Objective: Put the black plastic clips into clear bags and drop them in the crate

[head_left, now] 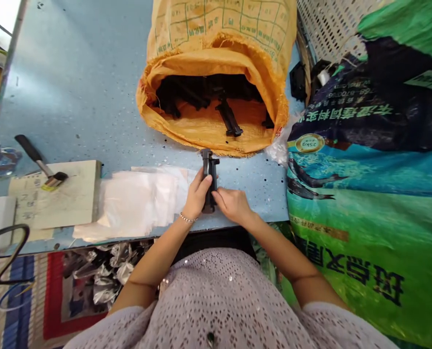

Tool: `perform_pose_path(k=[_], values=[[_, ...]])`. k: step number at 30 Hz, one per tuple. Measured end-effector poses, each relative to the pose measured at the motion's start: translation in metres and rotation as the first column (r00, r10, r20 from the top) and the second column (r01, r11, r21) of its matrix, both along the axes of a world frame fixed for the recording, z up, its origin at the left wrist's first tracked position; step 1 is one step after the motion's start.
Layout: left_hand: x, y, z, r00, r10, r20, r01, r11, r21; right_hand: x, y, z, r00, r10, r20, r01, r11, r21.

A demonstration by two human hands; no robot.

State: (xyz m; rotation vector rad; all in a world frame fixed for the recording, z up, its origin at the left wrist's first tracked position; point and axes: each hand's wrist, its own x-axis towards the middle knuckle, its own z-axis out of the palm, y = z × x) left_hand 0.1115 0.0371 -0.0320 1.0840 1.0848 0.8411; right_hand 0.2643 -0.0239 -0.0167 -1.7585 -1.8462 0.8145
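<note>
A long black plastic part stands lengthwise between my hands at the table's front edge. My left hand wraps round its left side, thumb on top. My right hand is closed at its lower right side, fingertips pressed to the part. Just beyond it lies an open orange woven sack, its mouth facing me. Inside the sack are several black parts, one resting near the sack's lip.
Clear plastic bags lie left of my hands on the blue table. Farther left are a notepad and a black-handled brush. A large green and blue sack stands at the right, below a perforated crate.
</note>
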Motion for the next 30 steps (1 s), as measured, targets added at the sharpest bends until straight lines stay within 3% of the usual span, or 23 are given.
perform_pose_path(k=[3,6,8,10,12,14,16,17,18,20,22,23,26,28,30], values=[[0.003,-0.015,-0.012,0.972,-0.105,-0.209,0.12,0.991,0.057,0.018,0.043,0.0,0.995,-0.083,0.046,0.083,0.997,0.006],[0.01,-0.037,-0.02,0.898,-0.178,-0.403,0.202,0.979,0.019,0.046,0.126,0.001,0.906,-0.4,0.141,0.36,0.901,0.243],[0.011,-0.044,-0.019,0.85,-0.203,-0.486,0.229,0.973,-0.005,0.061,0.171,0.002,0.862,-0.487,0.144,0.459,0.868,0.187],[0.007,-0.037,-0.013,0.832,-0.197,-0.52,0.231,0.973,0.001,0.066,0.188,0.003,0.862,-0.5,0.089,0.498,0.866,0.039],[0.001,-0.019,-0.003,0.893,-0.138,-0.429,0.176,0.983,0.05,0.058,0.17,0.001,0.885,-0.463,-0.044,0.457,0.884,-0.101],[-0.003,0.003,0.008,0.987,-0.042,-0.153,0.052,0.997,0.062,0.042,0.127,-0.001,0.892,-0.364,-0.27,0.312,0.925,-0.218],[-0.004,0.02,0.018,0.985,0.058,0.163,-0.052,0.998,-0.039,0.024,0.079,0.002,0.839,-0.199,-0.507,0.04,0.951,-0.307],[-0.003,0.024,0.023,0.959,0.104,0.265,-0.079,0.991,-0.104,0.016,0.061,0.005,0.848,-0.112,-0.518,-0.039,0.961,-0.272],[-0.003,0.026,0.027,0.937,0.142,0.319,-0.097,0.984,-0.152,0.01,0.049,0.01,0.885,-0.057,-0.461,-0.039,0.98,-0.195],[-0.002,0.021,0.034,0.93,0.154,0.334,-0.098,0.979,-0.18,0.003,0.046,0.021,0.971,-0.043,-0.234,0.055,0.998,0.044],[-0.003,0.012,0.037,0.946,0.105,0.308,-0.054,0.984,-0.17,0.0,0.065,0.029,0.996,-0.082,-0.044,0.091,0.962,0.259],[-0.004,0.008,0.038,0.95,0.081,0.302,-0.03,0.985,-0.171,-0.001,0.077,0.031,0.997,-0.073,-0.002,0.071,0.952,0.299],[-0.007,0.006,0.038,0.946,0.113,0.305,-0.05,0.977,-0.205,-0.009,0.095,0.029,0.997,0.011,-0.075,0.003,0.983,0.185],[-0.01,0.012,0.037,0.94,0.176,0.293,-0.103,0.964,-0.246,-0.017,0.081,0.024,0.984,0.067,-0.163,-0.052,0.994,0.096],[-0.013,0.02,0.035,0.94,0.196,0.278,-0.11,0.949,-0.295,-0.023,0.054,0.018,0.975,0.156,-0.157,-0.136,0.982,0.128]])
